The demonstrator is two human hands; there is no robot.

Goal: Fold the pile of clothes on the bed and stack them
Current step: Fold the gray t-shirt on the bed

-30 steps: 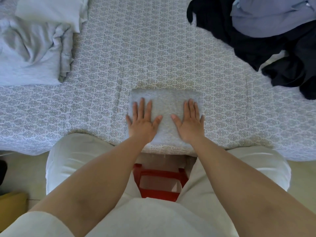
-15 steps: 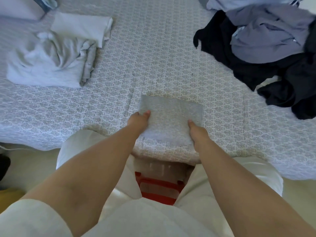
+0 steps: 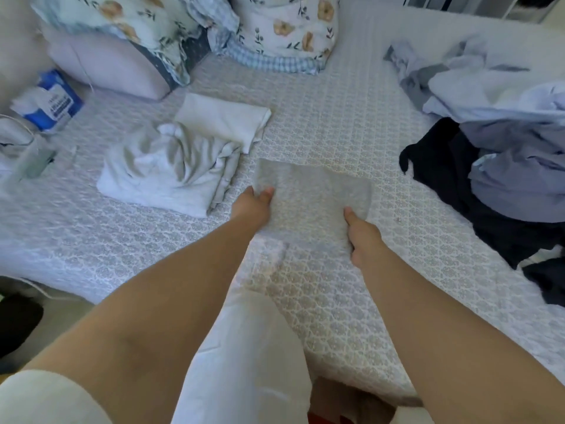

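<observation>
fingers hidden under folded cloth [image 3: 312,203], dark clothes [image 3: 489,215] cropped

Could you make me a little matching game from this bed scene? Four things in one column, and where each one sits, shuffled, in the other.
Things:
1. grey folded cloth
2. dark clothes
3. flowered pillows
4. blue packet

Places:
A. far left edge of the bed
B. held between both hands, in the middle
C. far end of the bed, at the top of the view
D. right side, in the unfolded pile

Pairs: 1-B, 2-D, 3-C, 4-A
</observation>
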